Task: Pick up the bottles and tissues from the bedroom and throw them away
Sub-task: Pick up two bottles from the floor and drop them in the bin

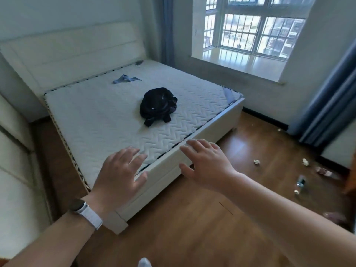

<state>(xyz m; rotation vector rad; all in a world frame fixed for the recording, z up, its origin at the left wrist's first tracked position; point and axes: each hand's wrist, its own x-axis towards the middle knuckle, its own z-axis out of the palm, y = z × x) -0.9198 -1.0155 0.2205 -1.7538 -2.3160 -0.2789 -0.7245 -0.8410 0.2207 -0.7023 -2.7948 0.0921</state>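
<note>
Beside the bed (115,116), a bottle (300,183) and tissues (256,162) litter the floor (192,218).

Bottle (300,183) blurred, pink litter (334,217) unclear, white thing (144,263) cut off below

Left wrist – dark-faced watch (77,205) on pale woven strap (92,217)

Daylight pours through the barred window (256,29) at the upper right onto its glossy sill (240,60), blue curtains (331,97) hang down the right edge, and a white bed (217,125) with bare quilted mattress (100,120) and padded headboard (77,54) fills the left centre above the brown wood floor (192,218).
</note>
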